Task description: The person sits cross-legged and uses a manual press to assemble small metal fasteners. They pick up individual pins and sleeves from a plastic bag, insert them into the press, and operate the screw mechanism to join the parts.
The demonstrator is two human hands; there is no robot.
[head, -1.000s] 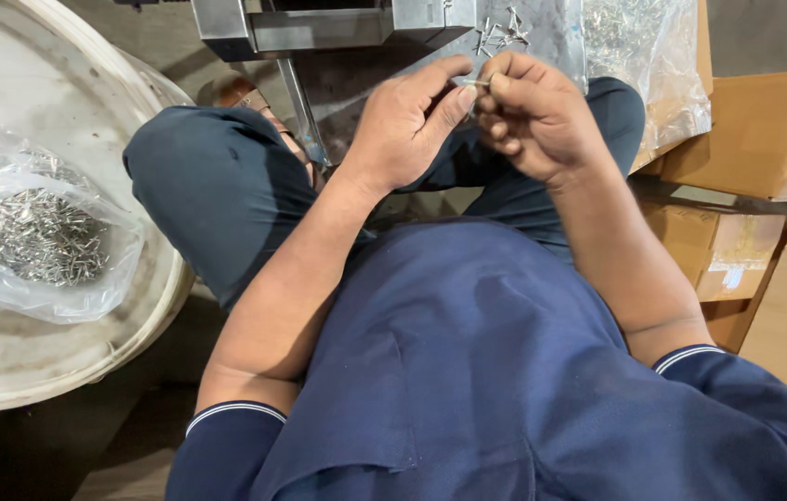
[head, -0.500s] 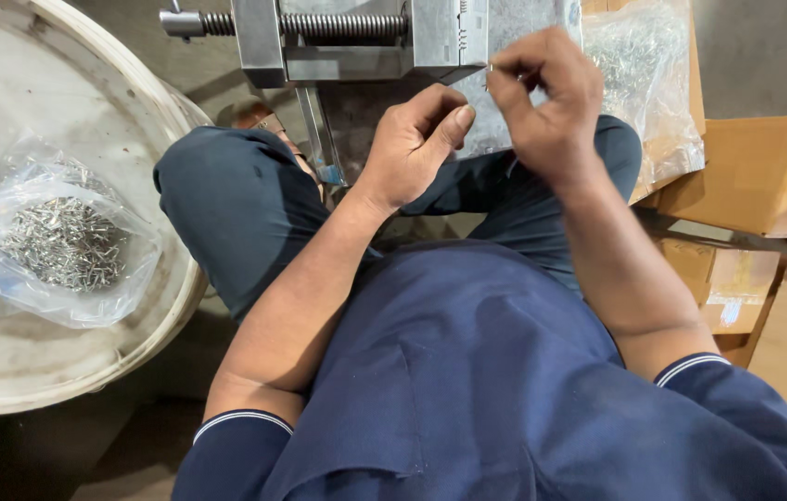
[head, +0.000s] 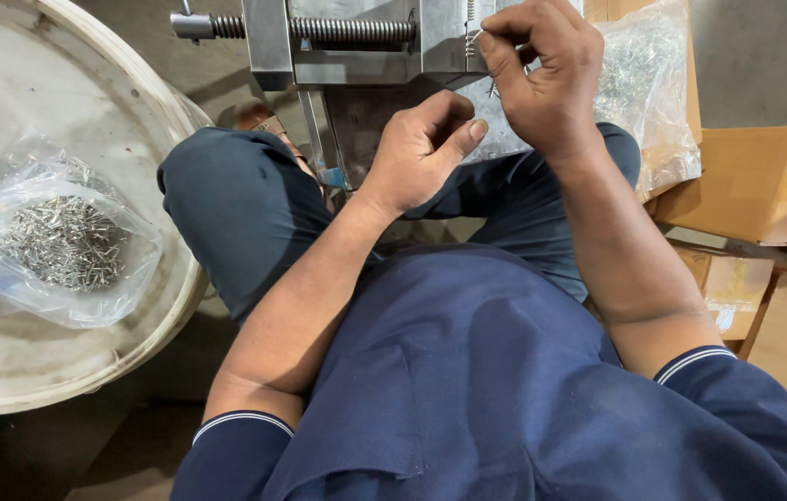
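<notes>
The right hand [head: 542, 79] pinches a small wire spring [head: 474, 39], mostly hidden by its fingertips, against the metal vise [head: 356, 42] just left of it. The left hand [head: 416, 153] hangs below, loosely curled and holding nothing, thumb pointing toward the right hand. A clear bag of parts [head: 648, 83] crowds the right side, cardboard boxes [head: 764, 186] beyond. Far left, another parts bag [head: 55, 237] lies in a round white tub [head: 171, 306].
</notes>
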